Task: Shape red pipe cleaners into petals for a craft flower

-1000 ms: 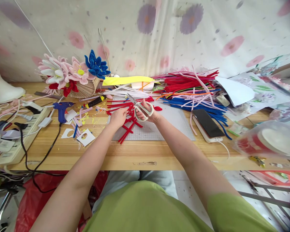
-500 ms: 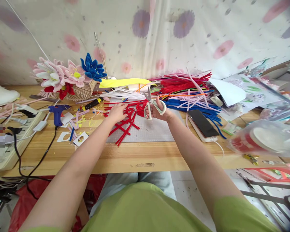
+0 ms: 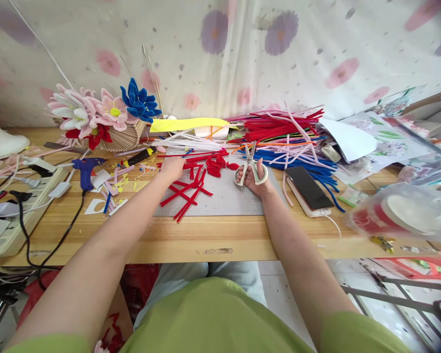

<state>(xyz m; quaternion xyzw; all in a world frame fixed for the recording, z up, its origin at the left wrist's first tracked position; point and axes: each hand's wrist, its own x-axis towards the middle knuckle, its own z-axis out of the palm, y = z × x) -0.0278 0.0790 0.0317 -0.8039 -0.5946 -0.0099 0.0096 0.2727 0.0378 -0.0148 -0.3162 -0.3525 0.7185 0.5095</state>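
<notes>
My right hand (image 3: 255,180) holds white-handled scissors (image 3: 249,164), blades apart and pointing away from me, over the right side of the grey cutting mat (image 3: 235,198). At the mat's left, my left hand (image 3: 172,169) is closed at the red strips; what its fingers hold, if anything, is too small to make out. Several cut red strips (image 3: 191,193) lie crossed just below and right of it. Small red looped pieces (image 3: 215,166) sit in a group between my two hands.
Behind the mat are white stems (image 3: 194,142), a red bundle (image 3: 279,125) and blue stems (image 3: 301,166). A phone (image 3: 308,188) lies right. At left are a blue glue gun (image 3: 87,171), a power strip (image 3: 36,211) and fuzzy flowers (image 3: 112,113). A bagged cup (image 3: 400,211) stands far right.
My right hand has moved right with the scissors, away from the red looped pieces, which now show fully. My left hand has shifted slightly left and its fingers have closed.
</notes>
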